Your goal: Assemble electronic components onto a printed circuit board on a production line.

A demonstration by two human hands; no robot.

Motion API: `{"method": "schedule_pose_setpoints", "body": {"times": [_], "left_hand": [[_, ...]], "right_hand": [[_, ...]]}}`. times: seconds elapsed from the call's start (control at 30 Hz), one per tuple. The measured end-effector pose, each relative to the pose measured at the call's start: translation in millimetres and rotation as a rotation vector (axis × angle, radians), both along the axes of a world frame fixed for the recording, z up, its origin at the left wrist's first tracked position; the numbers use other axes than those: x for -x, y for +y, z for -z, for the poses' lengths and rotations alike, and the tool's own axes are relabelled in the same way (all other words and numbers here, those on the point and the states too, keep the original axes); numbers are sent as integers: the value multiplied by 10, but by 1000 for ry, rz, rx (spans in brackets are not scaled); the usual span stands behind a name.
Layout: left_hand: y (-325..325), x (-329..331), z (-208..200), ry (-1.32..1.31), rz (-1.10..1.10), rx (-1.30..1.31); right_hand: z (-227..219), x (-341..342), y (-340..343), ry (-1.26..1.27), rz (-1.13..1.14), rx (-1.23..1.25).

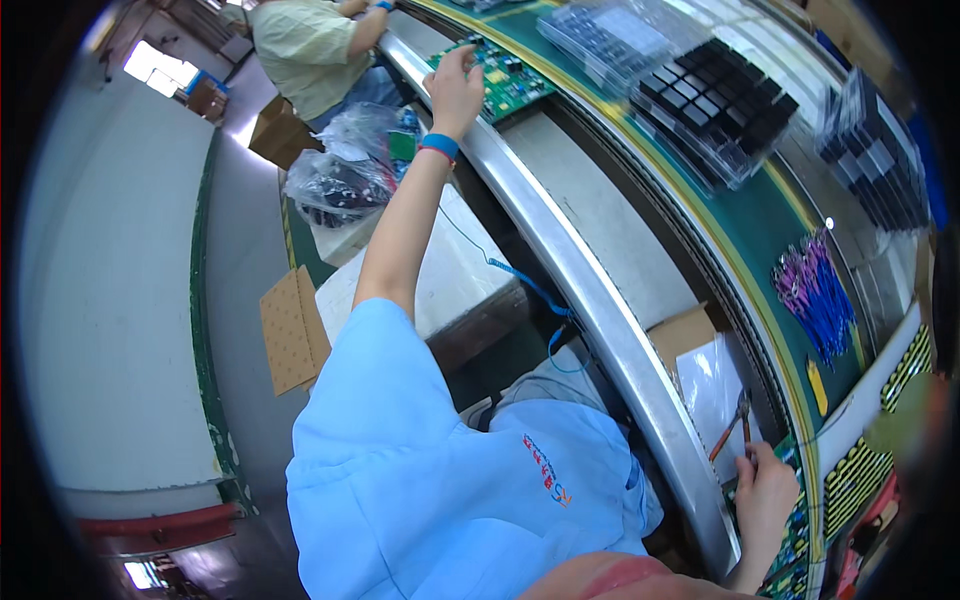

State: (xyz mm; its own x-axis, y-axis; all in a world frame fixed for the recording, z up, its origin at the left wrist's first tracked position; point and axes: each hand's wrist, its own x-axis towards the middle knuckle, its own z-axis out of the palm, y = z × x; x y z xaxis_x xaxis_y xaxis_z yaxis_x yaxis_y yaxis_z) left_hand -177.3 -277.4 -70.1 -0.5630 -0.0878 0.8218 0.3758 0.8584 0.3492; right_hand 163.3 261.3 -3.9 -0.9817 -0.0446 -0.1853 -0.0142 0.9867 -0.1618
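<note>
My left hand (457,88) is stretched far forward, fingers bent over the near-left edge of a green circuit board (515,88) that carries many small parts. A blue wrist strap circles that wrist, and a coiled blue cord (528,284) hangs below by the rail. At the lower right, my right hand (767,492) is closed round a pair of pliers (742,412) with orange-red handles, its jaws pointing away from me. Beside and partly under that hand lie more green circuit boards (793,535). The palm side of both hands is hidden.
A metal rail (560,235) runs along the bench. Beyond lie clear trays (610,40), black component trays (715,100), blue-and-pink wired parts (815,300) and a yellow cutter knife (817,387). Plastic bags (345,185) rest on a white box (450,270). Another person (310,55) sits at far left.
</note>
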Motion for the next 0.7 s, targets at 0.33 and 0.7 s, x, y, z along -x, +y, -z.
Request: {"method": "schedule_pose_setpoints", "body": {"times": [0.33, 0.7], "left_hand": [[-554, 443, 88, -703, -590, -89], [-325, 308, 68, -767, -363, 641]], "right_hand": [[-118, -187, 205, -199, 189, -120], [260, -641, 426, 135, 269, -262]]}}
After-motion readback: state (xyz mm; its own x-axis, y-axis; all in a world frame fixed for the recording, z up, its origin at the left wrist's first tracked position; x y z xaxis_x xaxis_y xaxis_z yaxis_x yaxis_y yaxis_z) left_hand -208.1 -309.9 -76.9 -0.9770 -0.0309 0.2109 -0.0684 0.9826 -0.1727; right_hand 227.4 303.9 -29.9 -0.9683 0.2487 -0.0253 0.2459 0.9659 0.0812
